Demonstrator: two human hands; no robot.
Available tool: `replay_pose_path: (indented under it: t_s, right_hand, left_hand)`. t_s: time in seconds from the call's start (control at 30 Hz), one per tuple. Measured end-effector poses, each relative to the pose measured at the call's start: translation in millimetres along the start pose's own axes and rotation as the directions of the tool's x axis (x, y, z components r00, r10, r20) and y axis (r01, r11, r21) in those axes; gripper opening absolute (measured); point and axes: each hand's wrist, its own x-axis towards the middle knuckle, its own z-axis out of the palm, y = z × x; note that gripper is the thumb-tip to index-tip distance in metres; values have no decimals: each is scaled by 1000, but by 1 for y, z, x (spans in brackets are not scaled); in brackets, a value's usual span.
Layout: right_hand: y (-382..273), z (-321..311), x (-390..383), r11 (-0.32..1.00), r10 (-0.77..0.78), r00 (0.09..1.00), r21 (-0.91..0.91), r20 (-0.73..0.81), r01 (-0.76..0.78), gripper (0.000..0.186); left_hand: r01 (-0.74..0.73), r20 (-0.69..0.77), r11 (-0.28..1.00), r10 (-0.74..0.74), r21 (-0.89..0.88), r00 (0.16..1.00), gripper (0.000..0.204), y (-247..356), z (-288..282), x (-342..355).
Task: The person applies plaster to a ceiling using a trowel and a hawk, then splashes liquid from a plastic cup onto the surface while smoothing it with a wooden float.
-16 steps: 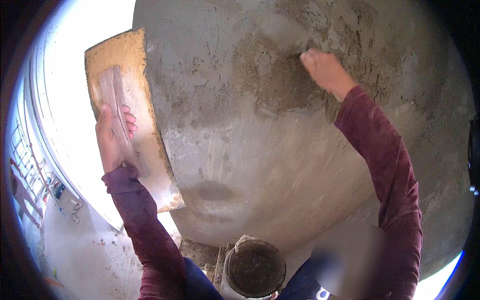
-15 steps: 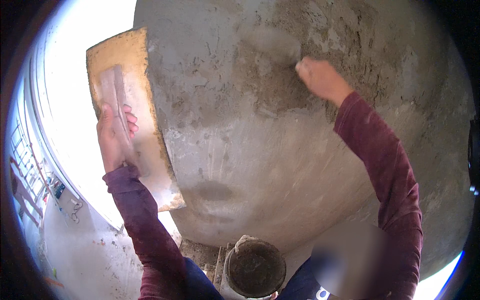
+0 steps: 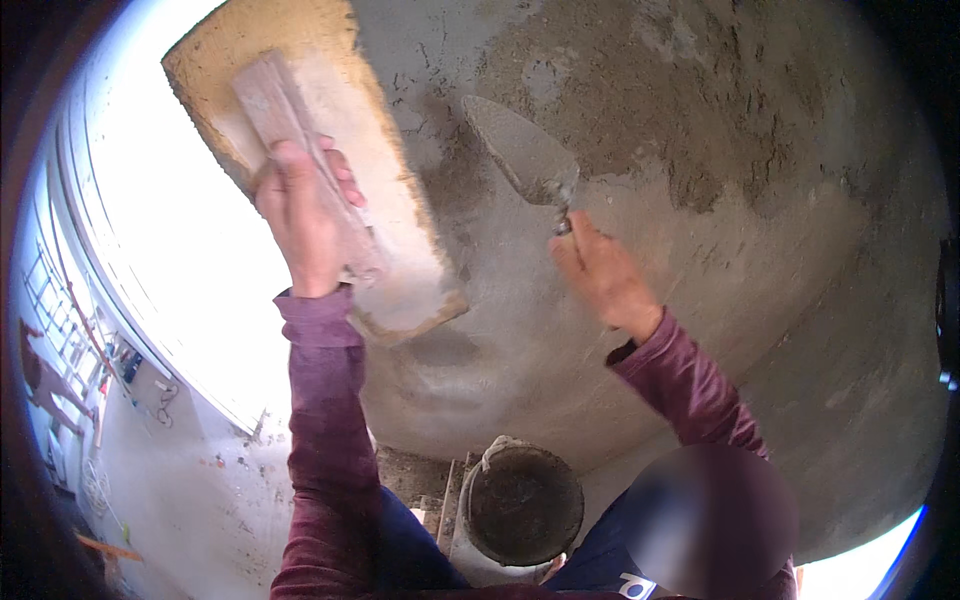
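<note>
My left hand (image 3: 312,205) is wrapped round the wooden handle of a large rectangular plastering float (image 3: 400,220), whose pale yellowish board has worn, mortar-stained edges. The float leans at a slant in front of the wall's left edge; whether it touches the wall I cannot tell. In my right hand (image 3: 605,275) is a pointed trowel (image 3: 520,150), gripped by its handle, with the grey blade aimed up and left. That blade lies at or close to the grey wall (image 3: 600,400), beside a rough patch of darker mortar (image 3: 640,110).
Below, between my legs, stands a round dark bucket (image 3: 525,505) with a pale cloth-like bit on its rim. Narrow wooden strips (image 3: 450,500) lie to its left. Bright light fills the opening left of the wall. A coiled cable (image 3: 97,485) rests on the floor at far left.
My right hand has come down and slightly left, and the trowel blade now shows clearly. My left hand has carried the float up and right, tilting it more.
</note>
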Motion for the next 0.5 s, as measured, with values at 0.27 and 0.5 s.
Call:
replay_pose_path:
  t_s: [0.27, 0.5]
  right_hand:
    - [-48, 55, -37, 999, -40, 996, 19, -78, 42, 41]
    - [-52, 47, -101, 991, 128, 986, -22, -111, -131, 39]
  left_hand:
    - [-218, 139, 973, 207, 70, 968, 48, -15, 71, -51]
    - [-151, 90, 987, 155, -52, 984, 49, -22, 80, -60]
